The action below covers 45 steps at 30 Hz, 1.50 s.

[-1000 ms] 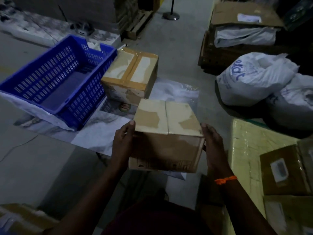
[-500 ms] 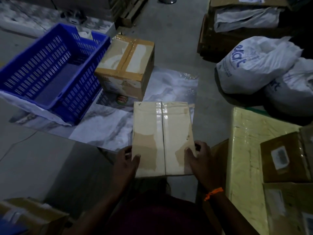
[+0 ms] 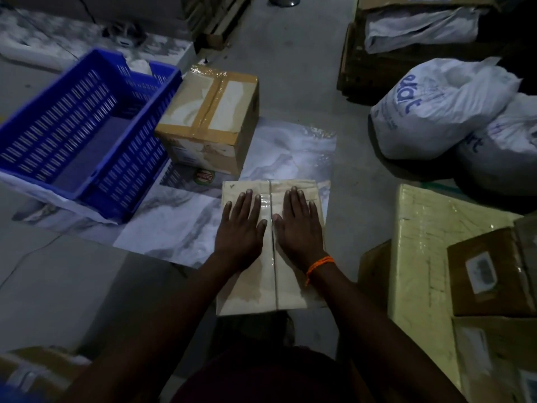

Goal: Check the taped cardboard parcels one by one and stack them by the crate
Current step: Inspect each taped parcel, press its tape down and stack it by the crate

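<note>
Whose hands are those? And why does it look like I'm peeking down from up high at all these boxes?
Those are a person's own two hands; there is no machine here. The picture comes from a small camera worn on the person's head, pointing forward and down, so you see roughly what they see.

The left hand and the right hand lie flat, fingers straight, on top of a taped cardboard parcel, one on each side of its middle tape line. Neither hand grips anything.

Farther away, a second taped parcel stands right beside a blue crate. On the right lie white sacks and more boxes. The orange band is on the right wrist.
</note>
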{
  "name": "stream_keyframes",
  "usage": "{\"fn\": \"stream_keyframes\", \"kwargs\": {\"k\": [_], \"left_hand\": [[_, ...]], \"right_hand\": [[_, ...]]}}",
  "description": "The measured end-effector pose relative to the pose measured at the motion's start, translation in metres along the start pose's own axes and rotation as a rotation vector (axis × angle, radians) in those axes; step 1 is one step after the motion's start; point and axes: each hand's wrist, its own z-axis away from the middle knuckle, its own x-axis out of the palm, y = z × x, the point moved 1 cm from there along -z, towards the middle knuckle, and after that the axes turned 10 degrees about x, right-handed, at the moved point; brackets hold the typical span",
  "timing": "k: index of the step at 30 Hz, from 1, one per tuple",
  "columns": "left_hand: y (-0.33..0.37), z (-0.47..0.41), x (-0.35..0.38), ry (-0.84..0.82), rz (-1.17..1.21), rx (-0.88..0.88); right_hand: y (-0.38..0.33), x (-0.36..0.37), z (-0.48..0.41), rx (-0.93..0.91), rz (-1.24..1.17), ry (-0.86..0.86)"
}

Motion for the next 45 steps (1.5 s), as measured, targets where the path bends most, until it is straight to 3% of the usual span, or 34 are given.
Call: {"fn": "stream_keyframes", "kwargs": {"k": [11, 15, 21, 35, 41, 45], "left_hand": [[0.001, 0.002, -0.005, -0.032, 0.012, -0.014], [0.017, 0.045, -0.011, -0.095, 0.058, 0.023], [0.036, 0.097, -0.004, -0.012, -0.018, 0.061], [0.036, 0.094, -0.004, -0.057, 0.038, 0.056], [0.030, 0.094, -0.007, -0.050, 0.057, -0.084], [0.025, 0.094, -0.006, -0.059, 0.153, -0.138]], "right_hand": [[0.000, -0.003, 0.003, -0.003, -0.014, -0.023], [0.008, -0.008, 0.049, -0.052, -0.034, -0.050], [0.020, -0.003, 0.099, -0.045, 0.042, -0.047], [0.020, -0.005, 0.098, -0.059, 0.064, -0.024], [0.036, -0.013, 0.112, 0.181, -0.199, -0.010], [0.044, -0.023, 0.119, 0.460, -0.654, -0.074]]}}
